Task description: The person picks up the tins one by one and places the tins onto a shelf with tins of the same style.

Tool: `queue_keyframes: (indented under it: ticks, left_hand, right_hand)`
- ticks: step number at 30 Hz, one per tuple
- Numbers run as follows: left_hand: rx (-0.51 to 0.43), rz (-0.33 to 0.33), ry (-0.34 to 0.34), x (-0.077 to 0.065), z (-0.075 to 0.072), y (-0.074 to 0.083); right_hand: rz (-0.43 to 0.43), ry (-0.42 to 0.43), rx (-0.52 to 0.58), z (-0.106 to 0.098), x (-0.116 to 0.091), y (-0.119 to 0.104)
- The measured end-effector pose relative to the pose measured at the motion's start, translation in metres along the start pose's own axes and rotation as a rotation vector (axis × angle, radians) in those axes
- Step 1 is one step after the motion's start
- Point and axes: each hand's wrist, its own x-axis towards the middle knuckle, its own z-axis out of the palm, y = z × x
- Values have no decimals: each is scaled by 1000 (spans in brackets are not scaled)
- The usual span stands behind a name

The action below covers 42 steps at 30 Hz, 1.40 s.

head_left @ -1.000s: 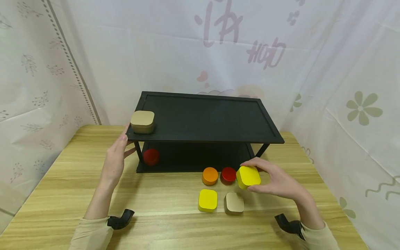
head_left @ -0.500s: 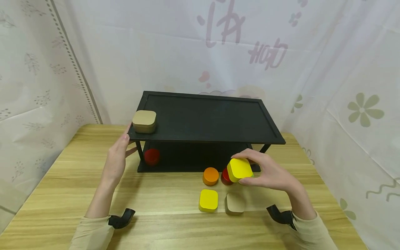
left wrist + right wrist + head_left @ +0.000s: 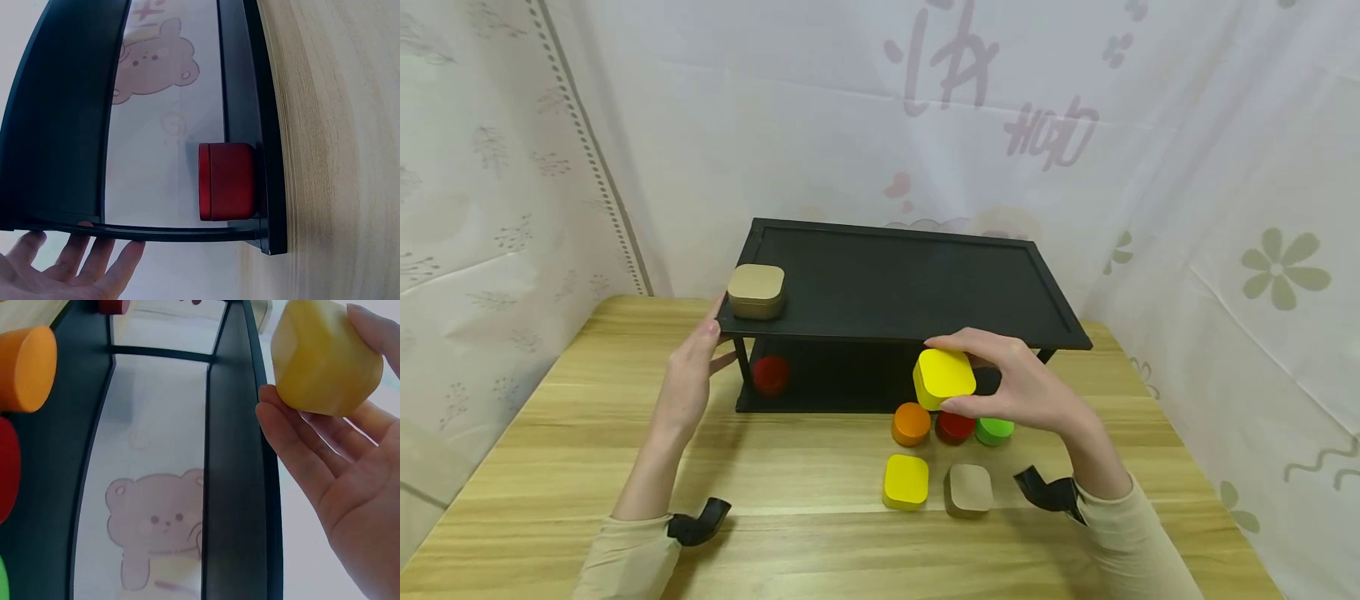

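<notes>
My right hand (image 3: 1018,383) pinches a yellow rounded-square tin (image 3: 943,379) between thumb and fingers. It is held in the air before the shelf's top front edge, over the round tins. My left hand (image 3: 688,379) touches the left end of the black two-tier shelf (image 3: 895,283); in the left wrist view its straight fingers (image 3: 94,256) lie against the side bar. A beige square tin (image 3: 756,292) sits on the top tier's left front corner. Below it, a red round tin (image 3: 231,181) stands on the lower tier's left end.
On the wooden table before the shelf, orange (image 3: 912,425), red (image 3: 956,427) and green (image 3: 995,430) round tins form a row. Nearer are another yellow square tin (image 3: 906,482) and a beige one (image 3: 968,490). A printed white cloth (image 3: 850,125) hangs behind.
My right hand has carried the yellow tin left and up towards the shelf, uncovering the green round tin. The left hand stays at the shelf's side.
</notes>
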Motion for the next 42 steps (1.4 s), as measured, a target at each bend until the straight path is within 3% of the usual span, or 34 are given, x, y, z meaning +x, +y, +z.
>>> queue_keyframes:
  ticks: [12,19,34,42]
  left_hand:
    - [-31,-1,-11,1,0,1]
    - [-38,1,-16,2,-1,2]
    - [-54,-5,-2,1,0,0]
    - [-60,13,-3,-1,-1,-2]
  right_hand:
    - [5,107,-6,2,29,-10]
    - [53,153,-24,5,43,-14]
    - [98,143,-64,15,90,-16]
    - [137,143,-59,19,105,-15]
